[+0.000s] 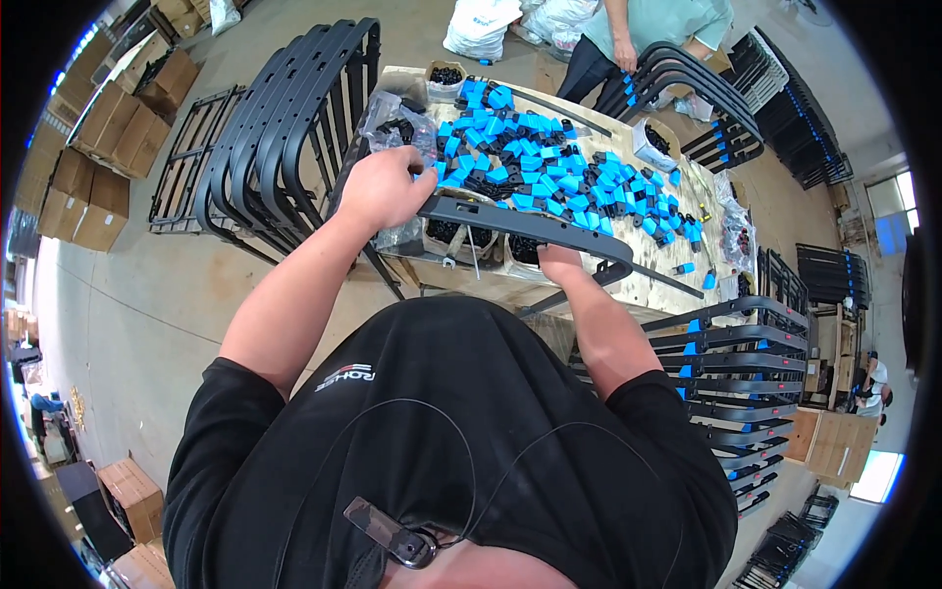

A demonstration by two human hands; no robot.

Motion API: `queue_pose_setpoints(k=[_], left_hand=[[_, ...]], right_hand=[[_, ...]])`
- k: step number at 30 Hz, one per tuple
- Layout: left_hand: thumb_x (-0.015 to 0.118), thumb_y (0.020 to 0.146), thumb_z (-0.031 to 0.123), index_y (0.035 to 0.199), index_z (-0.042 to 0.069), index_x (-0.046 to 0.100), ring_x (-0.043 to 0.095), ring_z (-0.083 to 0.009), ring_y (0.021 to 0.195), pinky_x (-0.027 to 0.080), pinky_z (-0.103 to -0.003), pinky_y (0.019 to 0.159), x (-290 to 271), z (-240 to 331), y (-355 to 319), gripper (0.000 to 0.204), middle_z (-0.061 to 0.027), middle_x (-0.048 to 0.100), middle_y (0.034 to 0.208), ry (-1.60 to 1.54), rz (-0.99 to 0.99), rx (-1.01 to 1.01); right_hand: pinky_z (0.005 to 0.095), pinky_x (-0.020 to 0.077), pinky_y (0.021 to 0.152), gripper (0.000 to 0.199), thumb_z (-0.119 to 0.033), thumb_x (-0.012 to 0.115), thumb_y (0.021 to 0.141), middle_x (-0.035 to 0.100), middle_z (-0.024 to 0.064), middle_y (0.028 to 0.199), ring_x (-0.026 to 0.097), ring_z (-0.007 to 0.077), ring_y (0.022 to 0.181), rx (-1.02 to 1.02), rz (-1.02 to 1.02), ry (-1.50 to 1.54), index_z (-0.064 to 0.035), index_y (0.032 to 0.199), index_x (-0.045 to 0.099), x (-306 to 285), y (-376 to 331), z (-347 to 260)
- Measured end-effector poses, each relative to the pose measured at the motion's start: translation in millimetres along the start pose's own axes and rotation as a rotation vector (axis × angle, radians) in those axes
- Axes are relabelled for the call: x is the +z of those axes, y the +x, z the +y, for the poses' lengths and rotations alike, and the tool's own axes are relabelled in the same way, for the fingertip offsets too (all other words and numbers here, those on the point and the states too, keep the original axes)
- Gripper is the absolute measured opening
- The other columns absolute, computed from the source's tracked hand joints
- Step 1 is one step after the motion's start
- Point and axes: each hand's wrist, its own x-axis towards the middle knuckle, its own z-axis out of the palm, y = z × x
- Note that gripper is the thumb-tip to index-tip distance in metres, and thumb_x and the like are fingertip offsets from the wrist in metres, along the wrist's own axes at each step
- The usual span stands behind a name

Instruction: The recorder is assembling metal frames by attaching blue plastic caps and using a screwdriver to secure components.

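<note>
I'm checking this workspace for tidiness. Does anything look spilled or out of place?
Possibly untidy: blue-and-black parts lie loose across the table, two strays toward its near right, whereas small black parts sit in a white container.

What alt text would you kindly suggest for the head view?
A person's left hand is at one end of a curved black frame by a wooden table strewn with blue pieces; the frame partly hides the right hand. More frames stand nearby.

A head-worn fisheye looks down at hands (381,188).
</note>
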Motion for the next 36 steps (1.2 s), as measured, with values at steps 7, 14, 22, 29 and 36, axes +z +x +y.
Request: queue_pose_setpoints(k=[7,14,22,29,36], left_hand=[[0.061,0.090,0.042,0.100,0.005,0.074,0.070,-0.0374,0.093,0.055,-0.047,0.085,0,3,4,0.040,-0.0190,0.074,0.094,0.037,-0.021,0.011],[0.061,0.090,0.040,0.099,0.005,0.074,0.071,-0.0369,0.090,0.055,-0.046,0.083,2,2,3,0.038,-0.0173,0.074,0.089,0.019,0.017,0.037],[0.062,0.090,0.039,0.098,0.005,0.074,0.071,-0.0363,0.090,0.055,-0.045,0.083,0,10,0,0.037,-0.0169,0.074,0.090,0.001,-0.001,0.004],[0.062,0.090,0.039,0.098,0.006,0.074,0.071,-0.0365,0.089,0.055,-0.045,0.083,2,8,0,0.036,-0.0170,0.074,0.090,-0.001,0.014,0.005],[0.062,0.090,0.039,0.097,0.005,0.074,0.071,-0.0371,0.088,0.055,-0.046,0.082,2,7,0,0.036,-0.0175,0.074,0.088,0.003,0.042,0.027]], right_hand=[[0.0359,0.0483,0.057,0.012,-0.014,0.065,0.093,0.065,0.0096,0.082,0.060,0.0228,0.064,0.549,-0.193,1.411,-0.0051,0.101,0.066,-7,-4,25],[0.0360,0.0469,0.071,0.026,-0.030,0.056,0.101,0.066,0.0132,0.095,0.059,0.0240,0.081,0.537,-0.339,2.133,-0.0052,0.094,0.062,-40,-52,-1],[0.0347,0.0463,0.071,0.025,-0.024,0.056,0.101,0.059,0.0100,0.095,0.055,0.0217,0.080,0.514,-0.379,2.156,-0.0005,0.101,0.063,-37,-61,-2],[0.0319,0.0474,0.071,0.019,-0.018,0.061,0.098,0.059,0.0061,0.091,0.056,0.0176,0.079,0.521,-0.469,2.224,-0.0013,0.105,0.065,-36,-65,-10],[0.0331,0.0479,0.070,0.007,-0.006,0.064,0.095,0.059,0.0046,0.082,0.058,0.0185,0.075,0.337,-0.473,2.068,-0.0052,0.102,0.063,-21,-70,-15]])
